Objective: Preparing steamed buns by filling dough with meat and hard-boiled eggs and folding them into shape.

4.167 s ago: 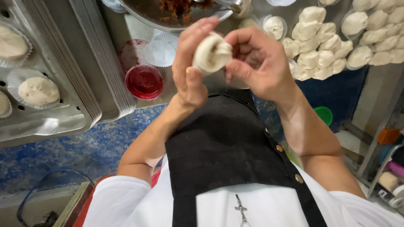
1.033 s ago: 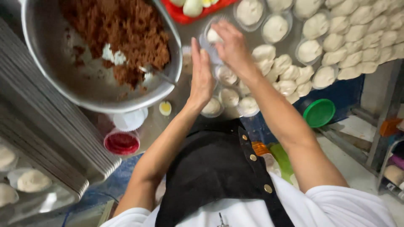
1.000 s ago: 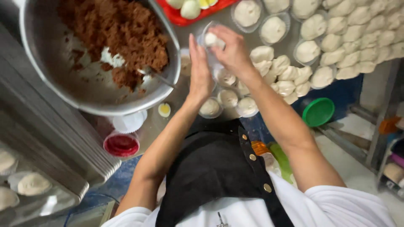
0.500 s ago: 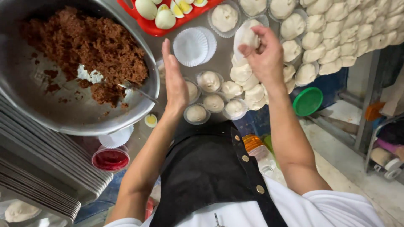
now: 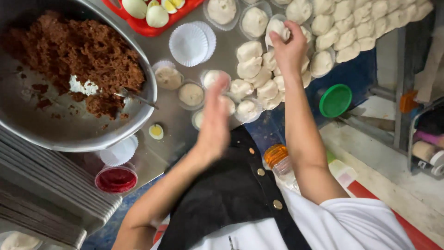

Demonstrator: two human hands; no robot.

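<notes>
On the steel worktable (image 5: 162,134), your right hand (image 5: 289,48) grips a finished bun (image 5: 277,28) at upper centre; your left hand (image 5: 213,115) hangs open, empty. Many dough pieces (image 5: 249,67) remain unfilled.

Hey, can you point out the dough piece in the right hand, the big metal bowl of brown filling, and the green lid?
White dough piece (image 5: 278,27), head view: its top, above the fingers.
Large metal bowl (image 5: 69,134), head view: bare inner wall.
Round green plastic lid (image 5: 335,100), head view: its centre.
</notes>
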